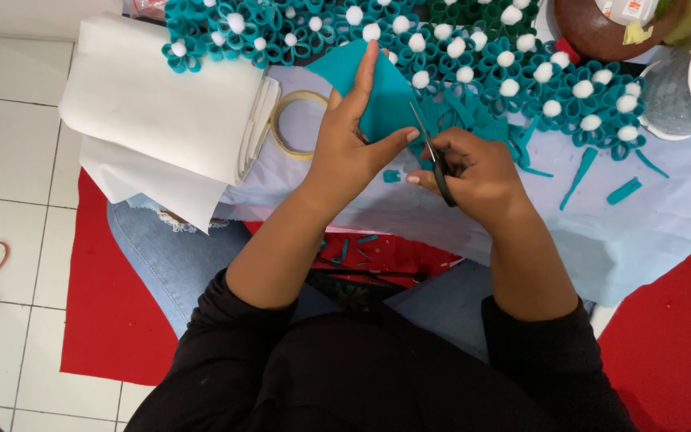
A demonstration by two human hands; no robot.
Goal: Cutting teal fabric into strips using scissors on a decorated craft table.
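Nearest the camera, two black-sleeved forearms are reaching forward over denim-clad knees, both bare from the elbow and converging above a pale blue cloth (649,232) that is lying across the lap and a red mat (113,320).

The right hand (481,172) is curling its fingers closed through the handles of one pair of black scissors (433,156), the blades pointing away and up to the left, their tips meeting the lower edge of a single teal felt sheet (381,88).

The left hand (349,148) is pinching that sheet: the thumb is pressing in from the right, the index finger is stretching straight up along the felt's face, and the remaining fingers are folding behind it. The sheet is standing upright near the middle of the cloth.

Loose teal offcuts are lying at the cloth's right side. One roll of tape (281,132) is resting by the left edge, beside one stack of folded white fabric (153,104). Along the far edge, too many teal and green felt flowers (521,72) with white pompom centres to count are clustering.
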